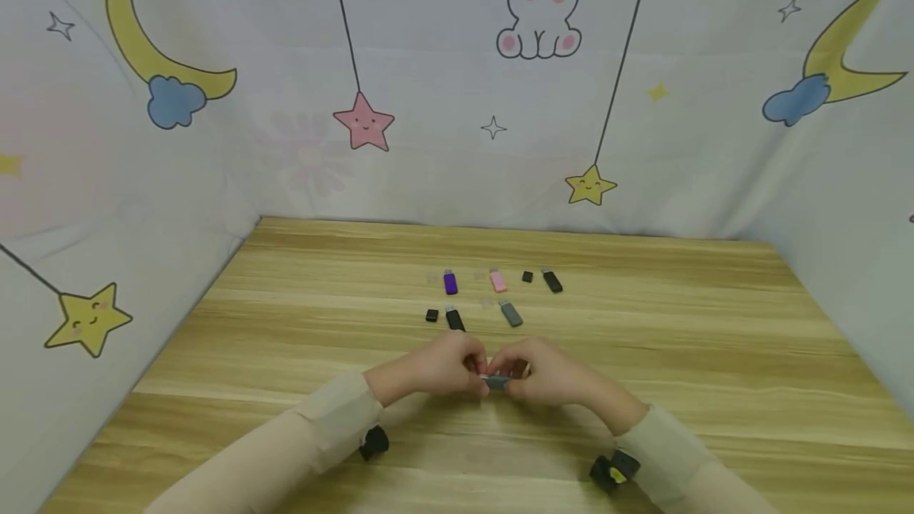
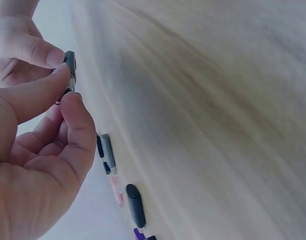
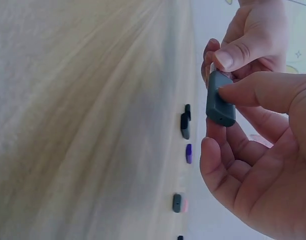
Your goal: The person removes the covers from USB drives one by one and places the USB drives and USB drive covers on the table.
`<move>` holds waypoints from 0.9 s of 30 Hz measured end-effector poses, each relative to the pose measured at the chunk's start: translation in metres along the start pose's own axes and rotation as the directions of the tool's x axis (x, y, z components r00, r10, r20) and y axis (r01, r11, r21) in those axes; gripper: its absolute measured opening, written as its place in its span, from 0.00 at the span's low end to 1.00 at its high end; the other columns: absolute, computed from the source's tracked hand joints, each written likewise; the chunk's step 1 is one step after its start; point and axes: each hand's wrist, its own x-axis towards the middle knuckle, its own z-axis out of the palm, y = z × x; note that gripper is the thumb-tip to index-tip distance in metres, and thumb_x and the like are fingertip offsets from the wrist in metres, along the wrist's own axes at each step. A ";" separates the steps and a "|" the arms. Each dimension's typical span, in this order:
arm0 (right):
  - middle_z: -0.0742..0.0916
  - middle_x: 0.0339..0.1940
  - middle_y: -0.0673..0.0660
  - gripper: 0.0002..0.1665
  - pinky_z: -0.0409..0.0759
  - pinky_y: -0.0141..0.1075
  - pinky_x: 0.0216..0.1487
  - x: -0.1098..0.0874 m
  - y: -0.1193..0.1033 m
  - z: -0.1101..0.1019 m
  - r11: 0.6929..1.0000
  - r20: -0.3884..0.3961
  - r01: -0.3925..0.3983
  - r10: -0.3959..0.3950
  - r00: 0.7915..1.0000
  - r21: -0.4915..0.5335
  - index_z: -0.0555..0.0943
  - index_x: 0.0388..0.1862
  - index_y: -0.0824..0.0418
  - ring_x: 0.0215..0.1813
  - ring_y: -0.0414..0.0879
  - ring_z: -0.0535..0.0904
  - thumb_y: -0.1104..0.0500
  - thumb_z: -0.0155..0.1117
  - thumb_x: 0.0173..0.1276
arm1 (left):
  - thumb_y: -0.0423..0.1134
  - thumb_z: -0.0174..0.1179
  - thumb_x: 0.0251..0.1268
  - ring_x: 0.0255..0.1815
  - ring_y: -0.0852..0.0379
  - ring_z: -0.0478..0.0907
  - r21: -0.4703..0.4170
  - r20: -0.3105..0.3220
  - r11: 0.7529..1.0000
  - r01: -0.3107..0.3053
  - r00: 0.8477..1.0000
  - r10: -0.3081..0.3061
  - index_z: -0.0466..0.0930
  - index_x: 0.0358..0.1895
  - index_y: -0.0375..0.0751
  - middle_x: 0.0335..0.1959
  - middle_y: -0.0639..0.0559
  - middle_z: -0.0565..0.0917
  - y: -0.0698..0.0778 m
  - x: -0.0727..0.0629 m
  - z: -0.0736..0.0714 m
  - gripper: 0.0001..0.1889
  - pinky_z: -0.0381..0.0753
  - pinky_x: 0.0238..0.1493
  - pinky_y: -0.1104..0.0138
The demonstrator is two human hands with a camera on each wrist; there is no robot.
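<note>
Both hands meet over the near middle of the table around one grey USB flash drive (image 1: 497,381). My right hand (image 1: 546,375) pinches its body between thumb and fingers; the right wrist view shows the thumb flat on the grey casing (image 3: 220,102). At the other end, my left hand (image 1: 450,363) pinches the light-coloured connector end with thumb and forefinger. Those fingertips largely cover that end, so I cannot tell whether a clear cap sits over it. A black USB flash drive (image 1: 455,319) lies just beyond the left hand, with its black cap (image 1: 432,315) beside it.
Farther back lie purple (image 1: 451,282), pink (image 1: 498,281), black (image 1: 552,280) and grey (image 1: 510,313) flash drives, connectors bare. Another black cap (image 1: 528,277) and small clear caps (image 1: 479,276) lie near them. Printed cloth (image 1: 443,173) walls the wooden table (image 1: 321,300).
</note>
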 end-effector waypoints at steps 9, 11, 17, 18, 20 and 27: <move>0.86 0.34 0.48 0.12 0.77 0.31 0.36 -0.010 -0.011 -0.002 1.000 -0.040 -0.008 0.008 0.999 0.016 0.84 0.44 0.62 0.35 0.35 0.76 0.67 0.63 0.61 | 0.33 0.68 0.57 0.26 0.63 0.72 -0.087 -0.030 0.996 0.016 0.999 -0.019 0.81 0.29 0.40 0.25 0.57 0.80 0.011 -0.013 -0.001 0.05 0.72 0.27 0.72; 0.86 0.33 0.48 0.10 0.77 0.30 0.35 -0.012 -0.012 -0.002 1.000 -0.059 0.007 -0.007 0.998 0.008 0.85 0.43 0.62 0.34 0.34 0.75 0.66 0.64 0.62 | 0.33 0.68 0.58 0.27 0.63 0.73 -0.105 -0.039 0.994 0.008 0.999 -0.012 0.80 0.30 0.41 0.26 0.57 0.80 0.013 -0.016 0.001 0.05 0.73 0.28 0.72; 0.85 0.33 0.47 0.07 0.77 0.29 0.32 -0.020 -0.016 0.006 0.997 -0.117 0.072 -0.076 0.990 -0.041 0.87 0.41 0.61 0.33 0.33 0.73 0.63 0.67 0.63 | 0.30 0.66 0.59 0.26 0.65 0.73 -0.159 -0.057 0.986 -0.046 0.998 0.037 0.80 0.30 0.38 0.26 0.55 0.81 0.016 -0.023 0.010 0.04 0.73 0.27 0.73; 0.85 0.32 0.46 0.07 0.77 0.29 0.32 -0.021 -0.016 0.007 0.996 -0.122 0.076 -0.081 0.989 -0.041 0.87 0.41 0.61 0.33 0.32 0.72 0.63 0.67 0.63 | 0.30 0.66 0.59 0.26 0.65 0.73 -0.166 -0.061 0.985 -0.050 0.997 0.041 0.80 0.30 0.38 0.26 0.55 0.81 0.017 -0.025 0.011 0.04 0.73 0.27 0.74; 0.85 0.31 0.45 0.07 0.77 0.29 0.32 -0.024 -0.017 0.010 0.996 -0.130 0.083 -0.088 0.988 -0.041 0.87 0.40 0.60 0.33 0.32 0.72 0.62 0.67 0.64 | 0.30 0.65 0.59 0.25 0.65 0.73 -0.192 -0.063 0.980 -0.053 0.997 0.041 0.80 0.30 0.37 0.26 0.55 0.81 0.018 -0.028 0.014 0.04 0.73 0.26 0.74; 0.82 0.28 0.43 0.08 0.77 0.29 0.31 -0.035 -0.020 0.016 0.996 -0.134 0.086 -0.085 0.987 0.001 0.87 0.41 0.60 0.31 0.31 0.72 0.61 0.67 0.64 | 0.30 0.64 0.61 0.24 0.67 0.72 -0.284 -0.098 0.956 -0.066 0.994 0.040 0.82 0.31 0.35 0.25 0.52 0.82 0.021 -0.037 0.025 0.02 0.72 0.26 0.75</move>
